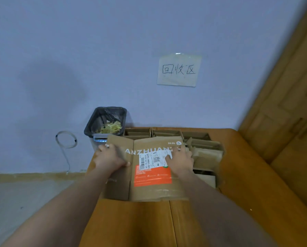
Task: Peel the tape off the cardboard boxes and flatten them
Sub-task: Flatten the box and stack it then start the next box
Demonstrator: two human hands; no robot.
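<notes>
A flattened brown cardboard box (149, 186) with an orange panel and a white shipping label lies on top of a large open carton (242, 175). My left hand (110, 157) rests on its left flap with the fingers spread flat and the thumb at the fold. My right hand (180, 160) presses flat on the white label near the box's right edge. Several flattened cardboard pieces (205, 150) stand packed inside the carton behind and to the right of the box.
A dark bin (106, 122) with yellowish tape scraps stands against the wall behind the carton's left corner. A paper sign (178, 69) is taped to the wall. A wooden door (292, 104) stands on the right. Grey floor lies at the lower left.
</notes>
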